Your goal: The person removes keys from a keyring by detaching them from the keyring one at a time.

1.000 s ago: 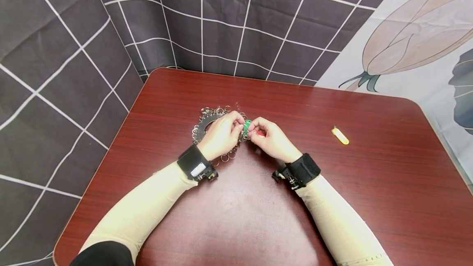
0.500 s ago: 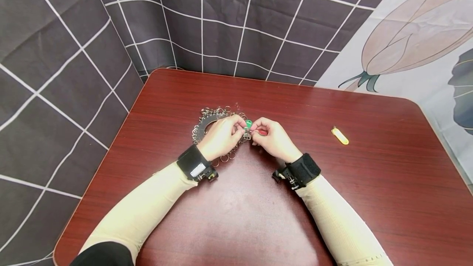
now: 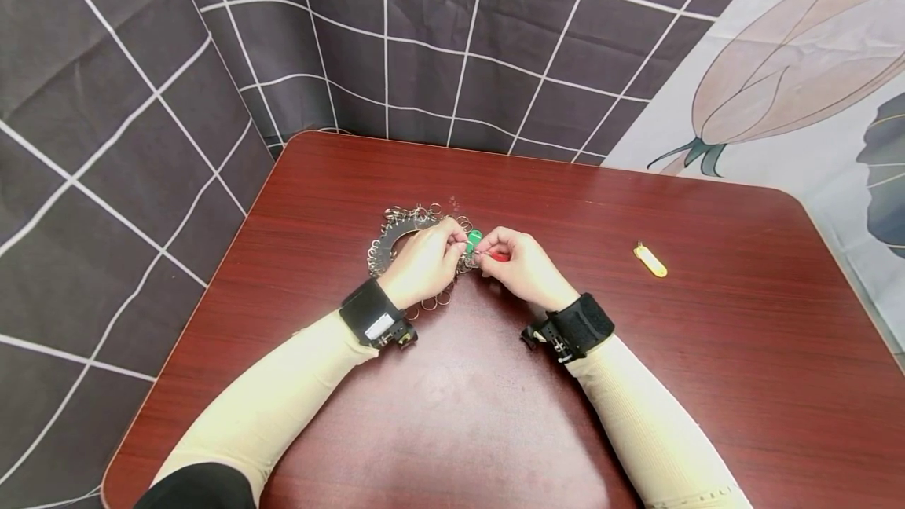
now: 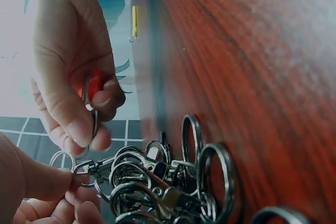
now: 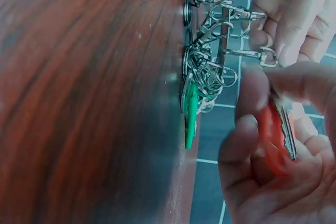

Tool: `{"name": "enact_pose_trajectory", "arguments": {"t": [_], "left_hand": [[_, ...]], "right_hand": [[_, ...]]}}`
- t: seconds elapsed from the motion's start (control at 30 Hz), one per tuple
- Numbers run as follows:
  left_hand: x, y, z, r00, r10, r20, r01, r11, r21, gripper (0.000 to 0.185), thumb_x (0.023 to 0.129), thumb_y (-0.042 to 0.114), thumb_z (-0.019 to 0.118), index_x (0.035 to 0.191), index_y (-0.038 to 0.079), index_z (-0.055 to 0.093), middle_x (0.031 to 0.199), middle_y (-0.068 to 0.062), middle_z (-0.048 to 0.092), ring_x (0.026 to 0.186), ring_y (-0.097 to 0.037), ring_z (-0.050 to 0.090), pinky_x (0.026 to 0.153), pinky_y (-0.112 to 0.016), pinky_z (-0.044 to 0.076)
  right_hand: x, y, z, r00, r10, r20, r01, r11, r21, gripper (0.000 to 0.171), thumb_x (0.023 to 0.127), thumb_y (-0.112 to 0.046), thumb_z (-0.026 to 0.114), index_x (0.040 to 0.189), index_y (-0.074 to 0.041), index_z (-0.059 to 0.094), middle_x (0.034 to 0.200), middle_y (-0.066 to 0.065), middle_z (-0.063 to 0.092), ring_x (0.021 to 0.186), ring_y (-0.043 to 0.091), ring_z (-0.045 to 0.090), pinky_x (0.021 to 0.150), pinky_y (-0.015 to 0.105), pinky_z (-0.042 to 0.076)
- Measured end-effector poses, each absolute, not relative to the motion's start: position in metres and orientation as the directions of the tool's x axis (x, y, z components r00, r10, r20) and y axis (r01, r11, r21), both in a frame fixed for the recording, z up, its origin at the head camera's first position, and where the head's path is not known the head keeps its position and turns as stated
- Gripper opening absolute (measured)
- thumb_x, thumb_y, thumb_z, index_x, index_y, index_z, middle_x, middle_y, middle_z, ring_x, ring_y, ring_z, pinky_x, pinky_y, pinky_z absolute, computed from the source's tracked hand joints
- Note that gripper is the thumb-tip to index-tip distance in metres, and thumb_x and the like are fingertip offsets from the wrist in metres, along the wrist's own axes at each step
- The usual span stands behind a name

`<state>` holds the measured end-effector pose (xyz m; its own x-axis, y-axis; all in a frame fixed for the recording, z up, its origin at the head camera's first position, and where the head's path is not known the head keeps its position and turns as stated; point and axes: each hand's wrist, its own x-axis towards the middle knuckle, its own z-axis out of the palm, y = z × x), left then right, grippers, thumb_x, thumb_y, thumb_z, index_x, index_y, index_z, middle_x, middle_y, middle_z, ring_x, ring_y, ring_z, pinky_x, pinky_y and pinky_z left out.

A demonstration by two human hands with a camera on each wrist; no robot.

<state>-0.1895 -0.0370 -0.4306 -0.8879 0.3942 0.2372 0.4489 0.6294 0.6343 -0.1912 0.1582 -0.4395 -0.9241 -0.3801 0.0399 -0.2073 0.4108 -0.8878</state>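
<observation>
In the head view my left hand (image 3: pixel 424 259) lies over the dark ring-shaped key holder (image 3: pixel 385 248), which is edged with many metal clasps and rings. The left wrist view shows its thumb and fingers pinching the ring end of one snap clasp (image 4: pixel 93 167). Close by, my right hand (image 3: pixel 522 264) pinches a small split ring (image 4: pixel 94 121) between thumb and fingertips. A red key tag (image 5: pixel 272 139) and a silver key (image 5: pixel 287 129) from that ring lie within the right hand's curled fingers. A green key tag (image 5: pixel 191 116) hangs among the clasps. Whether the two rings are linked I cannot tell.
A yellow key tag (image 3: pixel 650 260) lies apart at the right of the reddish-brown table (image 3: pixel 728 320). Dark cloth with white grid lines (image 3: pixel 424 38) hangs behind and to the left. A cloth with a flower print (image 3: pixel 799 77) hangs at the right.
My right hand shifts slightly, uncovering more of the red tag half a second ago and covering part of it again now. The left hand barely moves. The green tag tilts a little.
</observation>
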Motion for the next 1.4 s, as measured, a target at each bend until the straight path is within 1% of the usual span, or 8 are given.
{"name": "enact_pose_trajectory", "arguments": {"t": [0.2, 0.43, 0.63, 0.77, 0.97, 1.03, 1.27, 1.4], "left_hand": [[-0.1908, -0.0376, -0.4317, -0.892, 0.377, 0.251, 0.446, 0.635, 0.631, 0.004, 0.096, 0.012, 0.056, 0.099, 0.011, 0.058, 0.086, 0.001, 0.059, 0.074, -0.014, 0.055, 0.065, -0.03, 0.045], [-0.1919, -0.039, -0.4314, -0.901, 0.347, 0.261, 0.43, 0.634, 0.642, 0.008, 0.095, 0.013, 0.059, 0.102, 0.01, 0.058, 0.085, 0.0, 0.062, 0.076, -0.013, 0.058, 0.068, -0.03, 0.047], [-0.1903, -0.0402, -0.4288, -0.891, 0.373, 0.258, 0.445, 0.612, 0.654, 0.007, 0.094, 0.012, 0.061, 0.1, 0.011, 0.057, 0.079, 0.001, 0.059, 0.071, -0.013, 0.056, 0.062, -0.03, 0.045], [-0.1899, -0.0399, -0.4271, -0.884, 0.394, 0.251, 0.455, 0.605, 0.654, 0.008, 0.094, 0.01, 0.06, 0.101, 0.011, 0.057, 0.082, 0.001, 0.06, 0.074, -0.013, 0.058, 0.064, -0.03, 0.047], [-0.1906, -0.0395, -0.4273, -0.872, 0.408, 0.271, 0.48, 0.6, 0.64, 0.01, 0.093, 0.006, 0.059, 0.102, 0.011, 0.058, 0.087, 0.0, 0.06, 0.078, -0.012, 0.059, 0.068, -0.029, 0.048], [-0.1909, -0.0393, -0.4278, -0.87, 0.403, 0.285, 0.485, 0.594, 0.642, 0.01, 0.092, 0.005, 0.059, 0.101, 0.011, 0.059, 0.088, 0.0, 0.059, 0.078, -0.013, 0.058, 0.068, -0.029, 0.047], [-0.1914, -0.0384, -0.4297, -0.878, 0.375, 0.298, 0.474, 0.589, 0.655, 0.011, 0.092, 0.005, 0.058, 0.101, 0.012, 0.061, 0.089, 0.001, 0.059, 0.078, -0.012, 0.057, 0.069, -0.028, 0.047], [-0.1919, -0.0377, -0.4299, -0.885, 0.369, 0.283, 0.459, 0.592, 0.662, 0.01, 0.092, 0.007, 0.061, 0.101, 0.012, 0.062, 0.086, 0.003, 0.059, 0.077, -0.009, 0.057, 0.068, -0.027, 0.047]], "right_hand": [[-0.189, 0.1569, -0.4382, -0.902, -0.431, 0.019, -0.209, 0.399, -0.893, 0.009, 0.089, -0.006, 0.063, 0.095, -0.003, 0.058, 0.073, 0.011, 0.065, 0.056, 0.036, 0.061, 0.05, 0.033, 0.051], [-0.1908, 0.1558, -0.4384, -0.91, -0.412, 0.047, -0.224, 0.392, -0.892, 0.01, 0.091, -0.012, 0.067, 0.094, -0.006, 0.06, 0.078, 0.017, 0.066, 0.065, 0.035, 0.061, 0.055, 0.028, 0.049], [-0.1911, 0.1535, -0.4372, -0.93, -0.364, 0.057, -0.216, 0.415, -0.884, 0.01, 0.095, -0.008, 0.06, 0.096, 0.001, 0.058, 0.084, 0.024, 0.065, 0.069, 0.042, 0.059, 0.052, 0.022, 0.044], [-0.1915, 0.1536, -0.4363, -0.933, -0.356, 0.062, -0.213, 0.403, -0.89, 0.012, 0.096, -0.007, 0.058, 0.097, 0.005, 0.057, 0.084, 0.028, 0.063, 0.069, 0.045, 0.058, 0.05, 0.021, 0.043], [-0.1909, 0.1564, -0.4366, -0.928, -0.366, 0.074, -0.231, 0.407, -0.884, 0.011, 0.096, -0.014, 0.061, 0.097, -0.003, 0.062, 0.082, 0.019, 0.064, 0.066, 0.028, 0.059, 0.052, 0.025, 0.046], [-0.1906, 0.1567, -0.4369, -0.922, -0.379, 0.079, -0.241, 0.403, -0.883, 0.01, 0.095, -0.016, 0.062, 0.096, -0.006, 0.063, 0.082, 0.017, 0.064, 0.066, 0.026, 0.059, 0.053, 0.026, 0.047], [-0.1906, 0.157, -0.44, -0.912, -0.4, 0.088, -0.26, 0.4, -0.879, 0.005, 0.095, -0.015, 0.062, 0.093, -0.011, 0.064, 0.081, 0.015, 0.065, 0.066, 0.033, 0.06, 0.05, 0.031, 0.049], [-0.19, 0.157, -0.4399, -0.915, -0.395, 0.081, -0.253, 0.405, -0.879, 0.005, 0.093, -0.016, 0.065, 0.093, -0.011, 0.064, 0.08, 0.016, 0.065, 0.063, 0.035, 0.06, 0.05, 0.039, 0.052]]}}
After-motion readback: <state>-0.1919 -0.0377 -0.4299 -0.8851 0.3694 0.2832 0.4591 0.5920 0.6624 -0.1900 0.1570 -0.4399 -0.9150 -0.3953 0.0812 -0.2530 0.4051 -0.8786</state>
